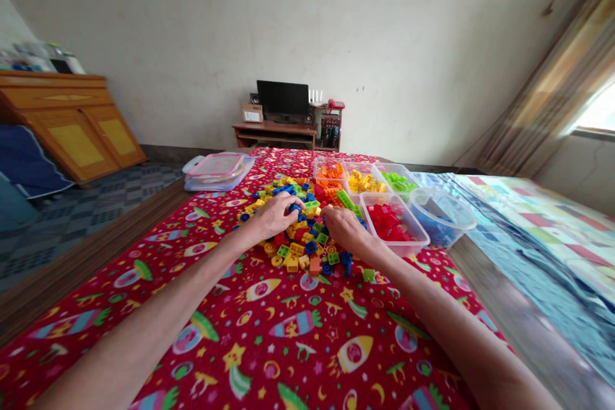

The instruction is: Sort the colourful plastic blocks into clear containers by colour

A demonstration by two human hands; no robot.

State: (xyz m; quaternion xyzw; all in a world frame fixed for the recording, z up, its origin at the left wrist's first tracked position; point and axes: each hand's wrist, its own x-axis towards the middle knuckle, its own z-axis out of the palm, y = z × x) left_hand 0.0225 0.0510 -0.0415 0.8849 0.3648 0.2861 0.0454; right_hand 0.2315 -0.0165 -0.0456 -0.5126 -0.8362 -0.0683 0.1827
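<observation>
A heap of mixed toy building blocks (293, 250) in yellow, blue, green, orange and red lies on the tablecloth. My left hand (275, 214) reaches into the heap's upper middle, fingers curled round a blue building block (295, 207). On the heap's right side is my right hand (346, 228), its fingers bent and pressed together among the blocks; what they hold, if anything, is hidden. Close to its right stands a clear tub (406, 247) with red blocks (385, 223) in it.
Behind are tubs of orange blocks (331, 172), yellow blocks (365, 181) and green blocks (396, 182). A round tub (465, 221) at the right holds blue blocks. Stacked lids (216, 170) lie at the far left of the red patterned tablecloth (269, 359).
</observation>
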